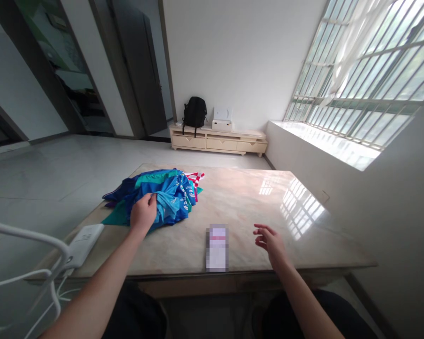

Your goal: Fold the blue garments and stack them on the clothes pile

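Observation:
A heap of clothes (162, 195), mostly blue and teal with a red-and-white checked piece at its far side, lies on the left half of a pale marble table (254, 202). My left hand (143, 214) is closed on a fold of blue fabric at the heap's near edge. Over the table's near right part hovers my right hand (270, 240), fingers spread and curled, holding nothing. Between the hands, near the front edge, lies a small flat blurred object (217, 247).
A white power bank (85, 238) with a cable sits at the table's left corner, beside a white wire rack (28, 263). Beyond the table are a low cream cabinet (217, 141) with a black backpack (195, 112) and a white box (222, 123). A barred window (367, 80) is at right.

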{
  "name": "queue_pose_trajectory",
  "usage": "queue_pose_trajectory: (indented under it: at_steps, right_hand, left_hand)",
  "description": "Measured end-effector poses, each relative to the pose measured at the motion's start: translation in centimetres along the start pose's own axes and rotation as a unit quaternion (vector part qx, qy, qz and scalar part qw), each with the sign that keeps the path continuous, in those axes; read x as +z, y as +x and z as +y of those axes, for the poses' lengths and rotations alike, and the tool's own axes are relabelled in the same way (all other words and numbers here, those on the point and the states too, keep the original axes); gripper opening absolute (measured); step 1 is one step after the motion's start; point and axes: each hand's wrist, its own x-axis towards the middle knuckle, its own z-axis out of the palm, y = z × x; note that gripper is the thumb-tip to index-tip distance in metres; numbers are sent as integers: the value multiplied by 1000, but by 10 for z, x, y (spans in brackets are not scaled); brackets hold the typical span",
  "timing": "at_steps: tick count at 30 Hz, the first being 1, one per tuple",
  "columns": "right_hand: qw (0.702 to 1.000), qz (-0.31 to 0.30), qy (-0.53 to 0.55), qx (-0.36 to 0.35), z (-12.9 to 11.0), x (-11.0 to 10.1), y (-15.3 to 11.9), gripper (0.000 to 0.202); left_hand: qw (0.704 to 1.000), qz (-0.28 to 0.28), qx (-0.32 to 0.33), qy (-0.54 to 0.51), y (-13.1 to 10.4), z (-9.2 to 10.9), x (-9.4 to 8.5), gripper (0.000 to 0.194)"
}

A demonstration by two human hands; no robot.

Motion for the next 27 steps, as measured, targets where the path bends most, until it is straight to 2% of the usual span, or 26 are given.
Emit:
queue_pose_trajectory:
  at_steps: [2, 4, 6, 8, 10, 12, 13, 14, 16, 17, 20, 23, 25, 27]
  right_hand:
    - [996, -79, -21, 23, 13, 26, -18, 30]
    - [985, -164, -40, 43, 26, 51, -40, 34]
    - [970, -232, -51, 47, 37, 73, -65, 46]
    - [956, -287, -58, 22, 44, 89, -89, 66]
    - [941, -334, -61, -8, 49, 101, -111, 93]
    - [926, -371, -55, -34, 54, 111, -130, 102]
    - [921, -384, -53, -42, 57, 116, -138, 92]
    - [917, -393, -53, -50, 60, 121, -145, 74]
    - [909, -405, -63, -68, 67, 128, -156, 33]
    - [906, -409, -74, -80, 70, 131, -159, 24]
    - [886, -412, -165, -135, 74, 133, -165, 29]
    - [822, -404, -360, -176, 74, 126, -164, 24]
    - [772, -391, -469, -174, 73, 119, -162, 24]
    - [742, -378, -529, -163, 72, 110, -158, 27]
  left_hand:
    - [999, -3, 23, -35, -11, 11, -12, 36]
    - [995, -39, 55, -71, -25, 22, -24, 40]
    - [984, -111, 93, -104, -43, 34, -34, 43]
    - [962, -202, 127, -130, -67, 45, -42, 43]
    - [934, -289, 148, -146, -97, 55, -51, 42]
    - [896, -382, 158, -164, -129, 62, -60, 42]
    - [871, -431, 157, -174, -144, 64, -64, 41]
    - [846, -477, 150, -186, -157, 65, -69, 41]
    - [810, -534, 132, -204, -178, 64, -75, 40]
    - [803, -543, 124, -211, -185, 62, -78, 40]
    - [816, -520, 111, -226, -193, 51, -79, 39]
    - [826, -498, 82, -252, -192, 41, -77, 42]
    - [813, -501, 44, -295, -191, 38, -78, 46]
    - [784, -512, 0, -351, -190, 37, -80, 49]
